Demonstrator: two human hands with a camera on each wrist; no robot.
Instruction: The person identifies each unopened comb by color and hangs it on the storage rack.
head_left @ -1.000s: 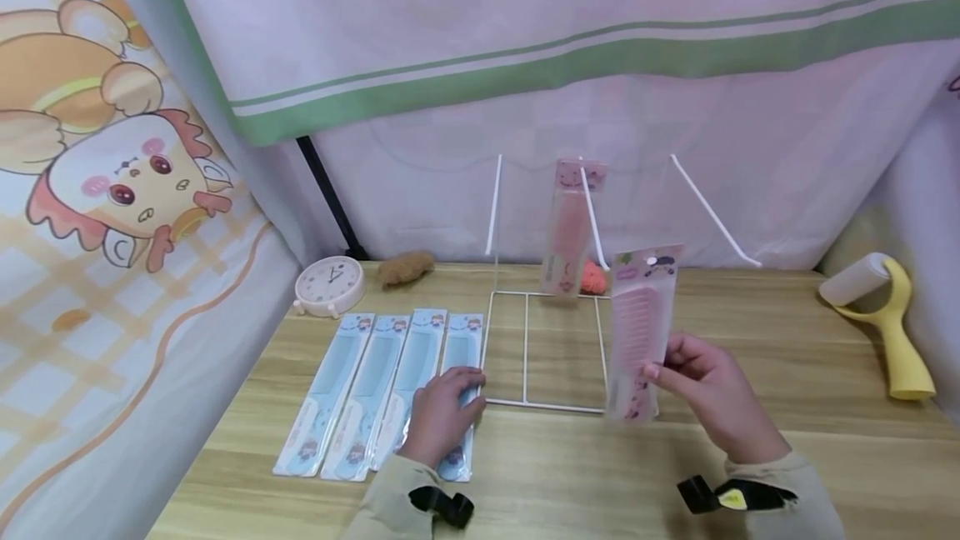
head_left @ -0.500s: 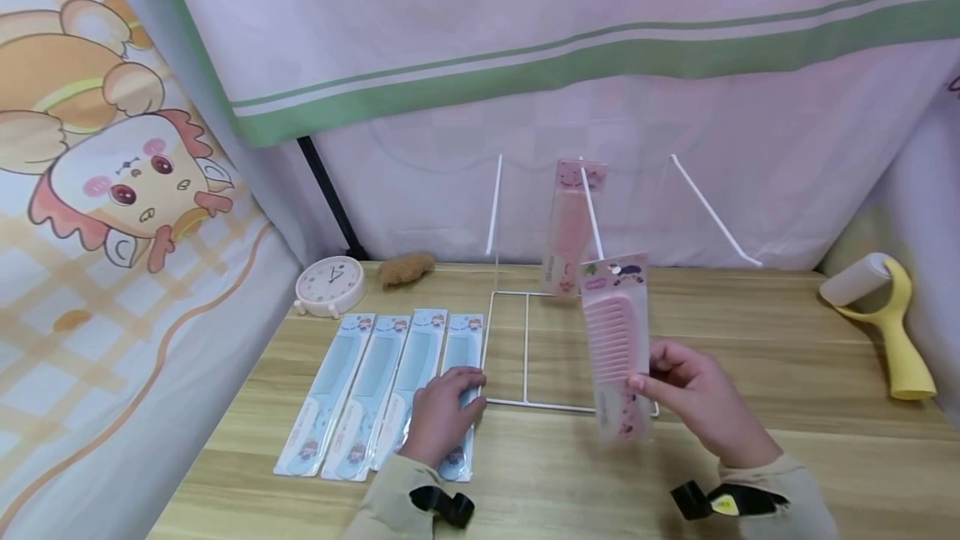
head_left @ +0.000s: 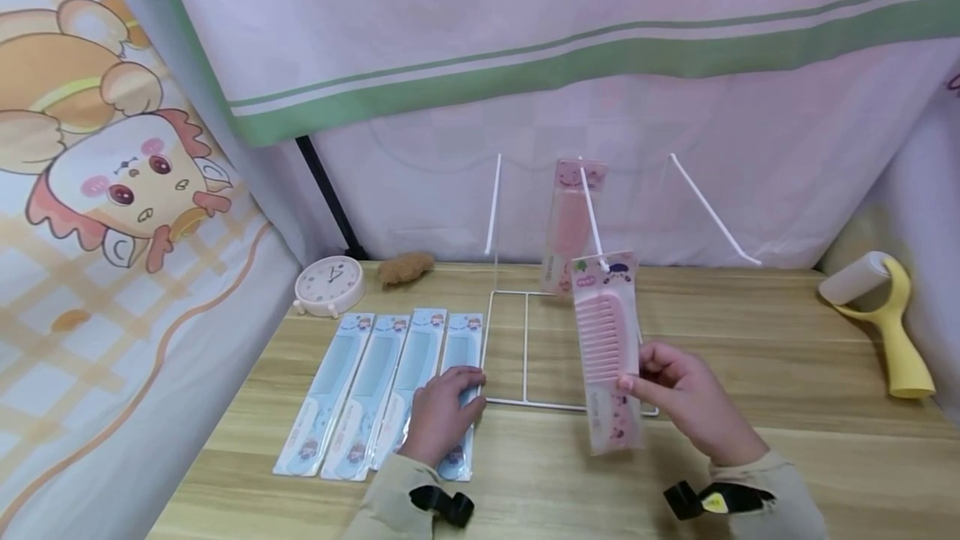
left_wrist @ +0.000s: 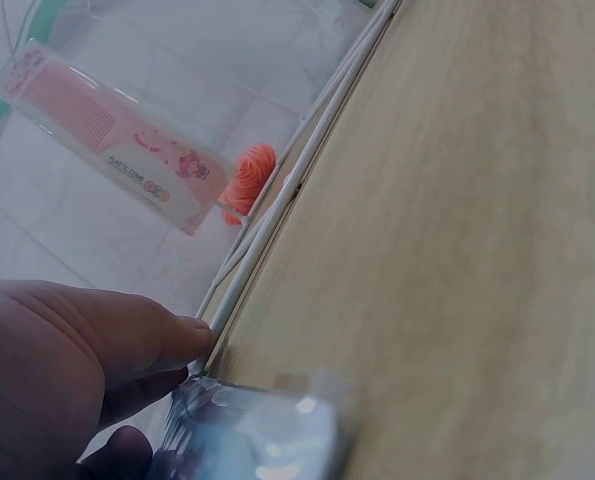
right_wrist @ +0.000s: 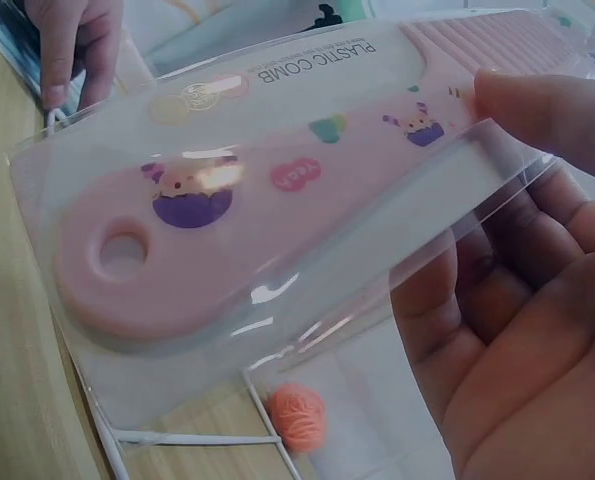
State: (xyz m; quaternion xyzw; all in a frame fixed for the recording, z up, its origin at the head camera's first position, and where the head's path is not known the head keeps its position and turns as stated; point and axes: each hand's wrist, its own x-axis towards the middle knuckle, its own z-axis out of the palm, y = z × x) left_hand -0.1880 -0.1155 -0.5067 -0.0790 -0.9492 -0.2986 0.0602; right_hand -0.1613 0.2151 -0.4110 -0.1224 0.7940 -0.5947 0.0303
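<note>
head view: right hand (head_left: 678,398) pinches pink comb (head_left: 607,348) upright.

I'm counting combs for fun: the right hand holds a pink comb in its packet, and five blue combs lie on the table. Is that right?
Not quite: four blue combs lie on the table, not five, as the head view shows. The right hand does hold a pink comb in its packet.

The pink comb's packet (right_wrist: 277,210) reads "PLASTIC COMB" above its printed cartoon stickers.
</note>
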